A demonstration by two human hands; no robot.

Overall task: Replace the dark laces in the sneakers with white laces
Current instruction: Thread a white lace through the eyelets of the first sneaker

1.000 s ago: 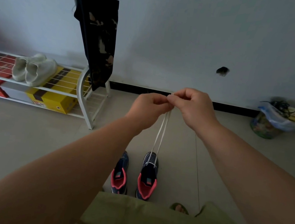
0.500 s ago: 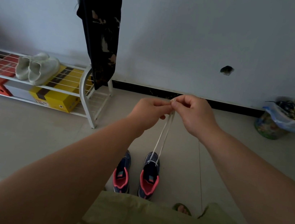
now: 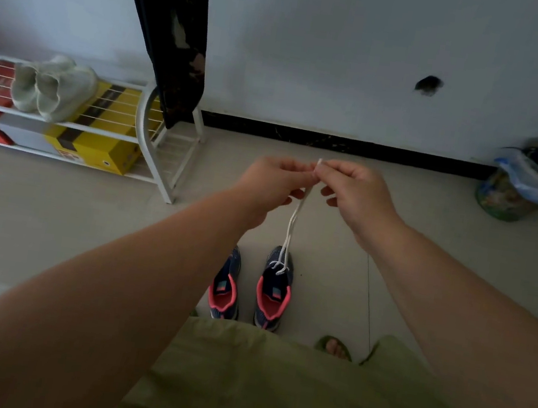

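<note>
Two navy sneakers with pink lining stand side by side on the floor below me, the left sneaker [image 3: 226, 284] without a visible lace and the right sneaker [image 3: 273, 291] threaded near its toe with a white lace [image 3: 293, 221]. Both strands of that lace rise from the shoe to my hands. My left hand [image 3: 272, 183] and my right hand [image 3: 355, 195] meet above the shoes and pinch the two lace ends together between thumb and fingers. The lace tips stick up between the fingertips.
A white wire shoe rack [image 3: 145, 138] at left holds pale shoes [image 3: 52, 87] and yellow and red boxes. A dark garment [image 3: 171, 27] hangs over it. A lined bin [image 3: 519, 183] with dark laces on top stands at right. My green-clad lap fills the bottom.
Both hands have dropped slightly lower and the lace strands now hang with a little slack and twist together. The shoes have not moved.
</note>
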